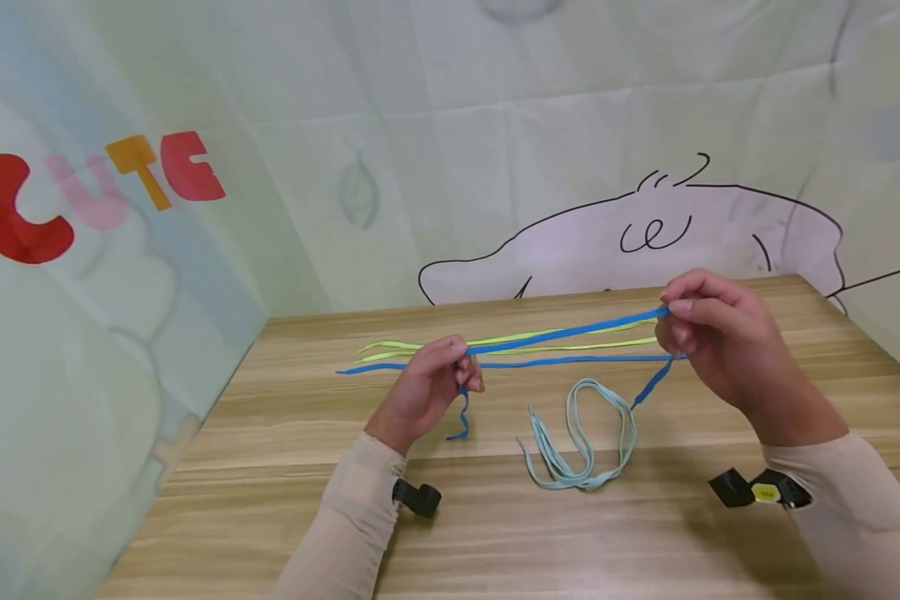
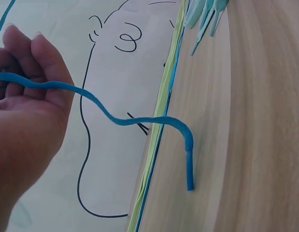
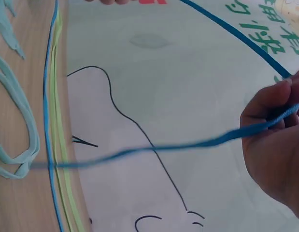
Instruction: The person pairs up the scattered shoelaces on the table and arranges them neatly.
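A blue shoelace (image 1: pixel 570 332) is stretched above the table between both hands. My left hand (image 1: pixel 431 379) pinches it between thumb and fingers, and a short wavy tail with a tipped end (image 2: pixel 189 169) hangs from that grip. At the other end, my right hand (image 1: pixel 727 346) pinches the lace higher up; its loose tail (image 3: pixel 202 144) drops below the palm. Behind the hands, a second blue shoelace (image 1: pixel 570 361) lies straight across the table, alongside yellow-green shoelaces (image 1: pixel 384 344). Nearer the body is a looped bundle of pale teal shoelace (image 1: pixel 570 482).
The wood-grain table (image 1: pixel 285 467) ends at a printed cloth backdrop (image 1: pixel 435 167) with cartoon lines and coloured letters. Black straps with small devices (image 1: pixel 420 500) sit on both sleeved wrists.
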The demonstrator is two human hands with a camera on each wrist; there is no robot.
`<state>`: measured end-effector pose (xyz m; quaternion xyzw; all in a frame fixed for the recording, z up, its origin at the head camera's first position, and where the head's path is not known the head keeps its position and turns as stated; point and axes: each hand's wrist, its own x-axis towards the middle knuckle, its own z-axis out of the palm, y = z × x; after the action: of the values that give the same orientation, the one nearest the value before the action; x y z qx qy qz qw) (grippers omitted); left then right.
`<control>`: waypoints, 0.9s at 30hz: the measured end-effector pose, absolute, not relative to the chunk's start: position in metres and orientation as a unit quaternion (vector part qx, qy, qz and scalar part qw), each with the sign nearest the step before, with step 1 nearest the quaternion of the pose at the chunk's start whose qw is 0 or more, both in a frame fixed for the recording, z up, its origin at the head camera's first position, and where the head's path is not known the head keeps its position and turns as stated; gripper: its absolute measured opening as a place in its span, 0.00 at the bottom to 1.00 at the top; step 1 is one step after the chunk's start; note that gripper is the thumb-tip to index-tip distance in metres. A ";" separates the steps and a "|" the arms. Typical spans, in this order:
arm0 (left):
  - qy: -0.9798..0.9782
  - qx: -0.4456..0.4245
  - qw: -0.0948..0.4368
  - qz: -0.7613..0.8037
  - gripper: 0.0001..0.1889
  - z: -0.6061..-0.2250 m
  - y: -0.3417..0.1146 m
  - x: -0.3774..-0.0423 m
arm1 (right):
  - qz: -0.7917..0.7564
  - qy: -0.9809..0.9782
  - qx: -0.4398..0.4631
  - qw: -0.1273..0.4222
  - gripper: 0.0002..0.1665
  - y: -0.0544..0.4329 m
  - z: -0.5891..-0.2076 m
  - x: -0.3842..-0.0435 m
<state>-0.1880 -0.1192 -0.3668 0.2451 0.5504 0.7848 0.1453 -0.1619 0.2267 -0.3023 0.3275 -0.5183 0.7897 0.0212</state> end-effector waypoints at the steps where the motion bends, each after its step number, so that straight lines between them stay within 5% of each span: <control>1: 0.550 0.244 0.146 0.785 0.16 -0.367 -0.119 -0.188 | 0.791 -0.528 0.306 0.036 0.20 0.226 -0.303 -0.163; 7: 0.551 0.235 0.143 0.788 0.16 -0.370 -0.120 -0.190 | 0.819 -0.518 0.236 0.076 0.19 0.228 -0.311 -0.172; 27: 0.571 0.198 0.120 0.788 0.17 -0.372 -0.134 -0.198 | 0.832 -0.521 0.176 0.070 0.16 0.241 -0.325 -0.189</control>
<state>-0.1983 -0.1340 -0.3719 0.1978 0.5706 0.7879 0.1203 -0.1887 0.2406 -0.3246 0.1760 -0.5210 0.8323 0.0695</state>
